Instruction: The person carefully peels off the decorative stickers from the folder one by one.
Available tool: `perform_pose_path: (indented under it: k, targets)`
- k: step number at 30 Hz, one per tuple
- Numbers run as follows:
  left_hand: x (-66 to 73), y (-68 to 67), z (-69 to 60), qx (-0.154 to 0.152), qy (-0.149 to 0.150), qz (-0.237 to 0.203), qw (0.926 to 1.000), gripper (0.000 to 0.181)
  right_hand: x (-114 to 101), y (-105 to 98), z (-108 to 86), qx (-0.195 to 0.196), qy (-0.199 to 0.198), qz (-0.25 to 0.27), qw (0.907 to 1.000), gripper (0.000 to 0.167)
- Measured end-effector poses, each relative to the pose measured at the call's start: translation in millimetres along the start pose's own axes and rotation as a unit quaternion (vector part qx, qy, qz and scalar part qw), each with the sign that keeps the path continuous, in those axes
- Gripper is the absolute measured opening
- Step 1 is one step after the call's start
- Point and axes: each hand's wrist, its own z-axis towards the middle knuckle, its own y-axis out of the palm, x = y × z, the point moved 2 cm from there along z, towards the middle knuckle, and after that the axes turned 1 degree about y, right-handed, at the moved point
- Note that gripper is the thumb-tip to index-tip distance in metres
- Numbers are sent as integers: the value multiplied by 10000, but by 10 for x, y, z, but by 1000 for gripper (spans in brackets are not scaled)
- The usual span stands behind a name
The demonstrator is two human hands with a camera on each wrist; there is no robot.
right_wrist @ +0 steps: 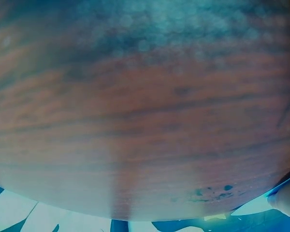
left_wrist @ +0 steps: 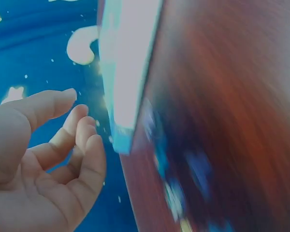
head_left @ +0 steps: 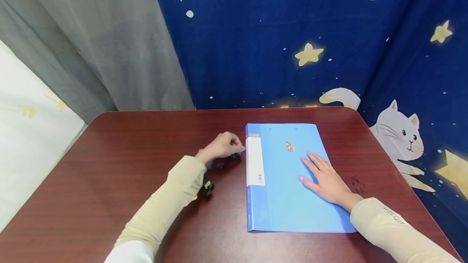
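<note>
A light blue file folder [head_left: 281, 206] lies closed on the table, its white spine label [head_left: 254, 161] to the left. On its cover is a small orange-and-pink pony sticker [head_left: 290, 146]. My right hand [head_left: 325, 180] rests on the cover with fingers spread. Beside the spine, my left hand [head_left: 224, 145] has loosely bent fingers; the left wrist view shows a gap between thumb and fingertips, with nothing held. Under that hand lie small shiny bluish-purple pieces [head_left: 237, 155], blurred in the left wrist view. The right wrist view does not show the folder cover clearly.
The dark red wooden table [head_left: 109, 165] has rounded back corners. A small black object with yellow-green spots [head_left: 207, 186] shows by the left sleeve. Dark marks [head_left: 354, 184] lie right of the folder. Behind hang a grey curtain [head_left: 120, 44] and a blue star-patterned curtain [head_left: 248, 52].
</note>
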Motion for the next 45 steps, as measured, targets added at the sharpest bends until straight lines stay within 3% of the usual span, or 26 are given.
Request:
perform_pose_path:
  k: [7, 13, 21, 26, 30, 34, 38, 39, 41, 45]
  targets:
    - [302, 239, 411, 62, 92, -250, 9996, 15, 18, 11, -3, -4, 25, -41, 10000, 64]
    - [492, 300, 661, 109, -147, -543, 9984, 14, -5, -13, 4, 164, -63, -136, 9998, 60]
    - [679, 476, 870, 148, -265, -611, 9977, 12, -50, -15, -15, 120, -137, -173, 9997, 53]
    - [752, 635, 940, -39, -215, -294, 9993, 12, -75, -13, -25, 198, -264, -177, 9993, 50]
    - [793, 744, 979, -231, -147, 221, 9994, 14, -68, -8, -40, 288, -287, -171, 9990, 49]
    - [805, 819, 1008, -321, -116, 571, 9978, 16, -63, -8, -44, 86, -135, 45, 9999, 52]
    - [771, 886, 1095, -218, -13, 751, 9969, 16, -85, -28, -33, -147, -63, 219, 9996, 58]
    - [677, 950, 1190, -119, 173, 679, 9975, 14, -93, -33, -32, -165, -60, 235, 9996, 60]
    - [619, 989, 1274, -204, 196, 677, 9973, 12, -106, -38, -31, -187, -35, 257, 9995, 61]
    - [587, 985, 1279, -323, 232, 662, 9970, 10, -117, -4, -31, -189, 20, 244, 9995, 63]
